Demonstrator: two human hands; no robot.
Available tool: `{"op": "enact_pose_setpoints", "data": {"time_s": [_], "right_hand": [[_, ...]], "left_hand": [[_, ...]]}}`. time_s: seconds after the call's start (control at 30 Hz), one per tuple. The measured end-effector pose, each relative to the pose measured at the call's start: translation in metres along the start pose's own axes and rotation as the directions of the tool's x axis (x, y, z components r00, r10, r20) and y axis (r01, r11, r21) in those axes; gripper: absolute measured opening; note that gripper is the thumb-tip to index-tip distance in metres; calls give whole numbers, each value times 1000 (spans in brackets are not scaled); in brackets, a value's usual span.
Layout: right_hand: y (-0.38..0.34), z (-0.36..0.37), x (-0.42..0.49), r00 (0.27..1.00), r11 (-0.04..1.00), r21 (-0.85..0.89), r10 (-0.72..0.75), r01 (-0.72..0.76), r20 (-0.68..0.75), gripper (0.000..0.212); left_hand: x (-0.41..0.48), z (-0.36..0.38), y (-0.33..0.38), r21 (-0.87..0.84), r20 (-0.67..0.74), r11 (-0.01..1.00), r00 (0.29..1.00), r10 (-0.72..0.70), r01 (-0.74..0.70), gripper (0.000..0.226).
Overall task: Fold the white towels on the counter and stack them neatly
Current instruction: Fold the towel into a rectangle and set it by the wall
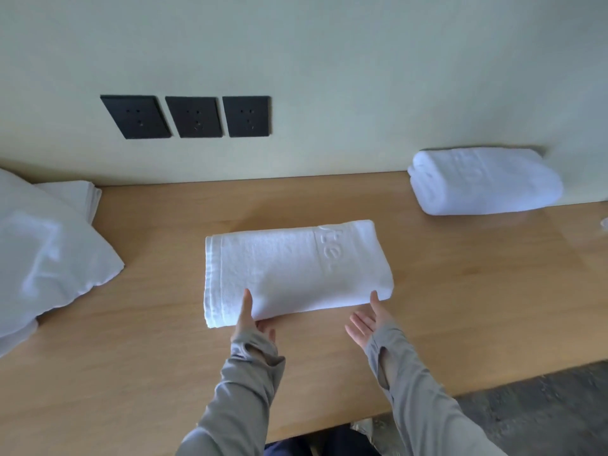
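A folded white towel (296, 268) with embossed letters lies flat in the middle of the wooden counter (460, 291). My left hand (253, 320) grips its near edge close to the left corner, thumb on top and fingers curled below. My right hand (367, 320) is palm up with fingers spread by the near right corner; only the thumb tip touches the towel. A second folded white towel (483, 182) rests against the wall at the back right. A loose pile of white towels (49, 255) covers the counter's left end.
Three black wall sockets (194, 116) sit on the pale wall above the counter. A thin folded white cloth (77, 195) lies behind the left pile. The counter's front edge runs diagonally at the lower right, with dark floor (543, 409) beyond it.
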State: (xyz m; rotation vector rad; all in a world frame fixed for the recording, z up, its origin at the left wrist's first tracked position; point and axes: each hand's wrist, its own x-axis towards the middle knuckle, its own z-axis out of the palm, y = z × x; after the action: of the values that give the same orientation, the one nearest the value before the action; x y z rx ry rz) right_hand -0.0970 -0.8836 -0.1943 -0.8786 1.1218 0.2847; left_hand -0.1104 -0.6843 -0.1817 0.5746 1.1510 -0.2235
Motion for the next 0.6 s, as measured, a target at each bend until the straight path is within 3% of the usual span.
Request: {"op": "enact_pose_setpoints", "data": {"time_s": [0.17,0.33,0.5,0.6], "right_hand": [[-15,41,-6,999,992,127,27,-24,-18,63],[-18,62,-7,995,985,168,44,-28,-90,77],[-22,62,-5,995,992,128,-7,20,-101,69],[-21,62,-4,998,989,131,-60,64,-33,60]], "left_hand": [[12,11,19,-173,51,981,995,-81,88,53],[14,18,20,-198,36,978,998,-58,64,57],[13,23,27,-103,-63,994,997,-47,41,63],[15,24,26,-70,-94,997,996,5,-12,64]]}}
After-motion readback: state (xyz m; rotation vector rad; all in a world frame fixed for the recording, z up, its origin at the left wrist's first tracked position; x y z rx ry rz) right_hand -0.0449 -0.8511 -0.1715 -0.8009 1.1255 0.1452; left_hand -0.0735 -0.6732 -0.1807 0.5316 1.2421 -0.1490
